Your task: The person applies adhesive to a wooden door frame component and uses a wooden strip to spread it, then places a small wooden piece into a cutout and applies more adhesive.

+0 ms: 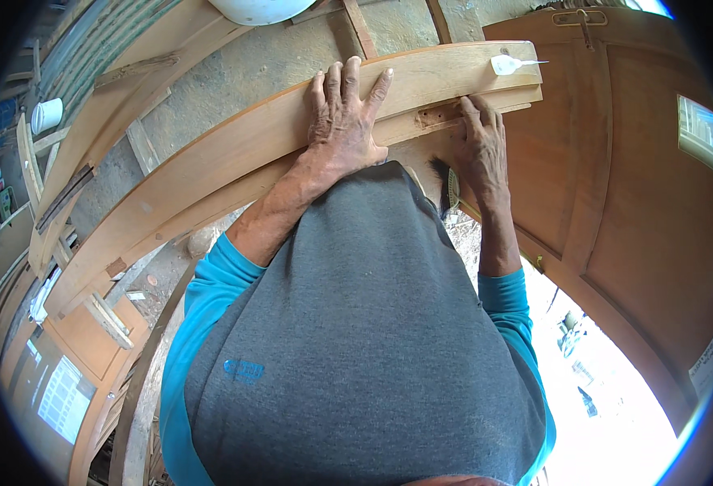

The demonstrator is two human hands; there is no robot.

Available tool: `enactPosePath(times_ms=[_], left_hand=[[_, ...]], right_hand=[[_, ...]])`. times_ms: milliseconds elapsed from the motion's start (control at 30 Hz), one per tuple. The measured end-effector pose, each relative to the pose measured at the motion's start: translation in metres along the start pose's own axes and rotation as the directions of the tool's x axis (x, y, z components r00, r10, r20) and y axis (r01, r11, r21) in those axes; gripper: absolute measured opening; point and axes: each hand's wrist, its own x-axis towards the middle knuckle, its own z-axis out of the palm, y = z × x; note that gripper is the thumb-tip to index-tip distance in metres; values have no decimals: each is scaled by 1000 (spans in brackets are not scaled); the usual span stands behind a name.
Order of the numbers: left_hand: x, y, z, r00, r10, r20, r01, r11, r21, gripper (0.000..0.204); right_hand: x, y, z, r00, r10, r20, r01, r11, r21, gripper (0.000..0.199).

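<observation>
A long pale wooden board (235, 121) runs from the lower left to the upper right, where it is stacked over another strip of wood (411, 125). My left hand (344, 121) lies on the board with its fingers spread and the thumb near its close edge. My right hand (486, 150) touches the near edge of the lower strip, its fingers bent and pressed together; anything within them is hidden. Just left of those fingertips is a rough patch (435, 117) with small dark holes. A small white bottle (506, 65) with a thin pointed nozzle lies on the board's right end.
A large brown panelled wooden door (559, 162) stands at the right, with a metal latch (581, 18) on top. A white bucket (261, 6) is at the far edge. Timber pieces (109, 154) and a white cup (47, 116) are at the left.
</observation>
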Motion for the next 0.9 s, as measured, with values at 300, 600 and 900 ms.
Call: enactPosePath(times_ms=[300,600,900], left_hand=[[0,0,1,1000,12,-29,-13,999,-47,128],[-1,1,-1,1000,-6,6,6,999,-36,133],[-1,3,-5,1000,-14,-25,11,996,-93,130]], right_hand=[[-21,-14,1,1000,0,6,0,1000,14,58],[-38,-29,25,983,185,16,-184,982,-51,77],[-41,-42,26,987,157,43,-156,988,-14,79]])
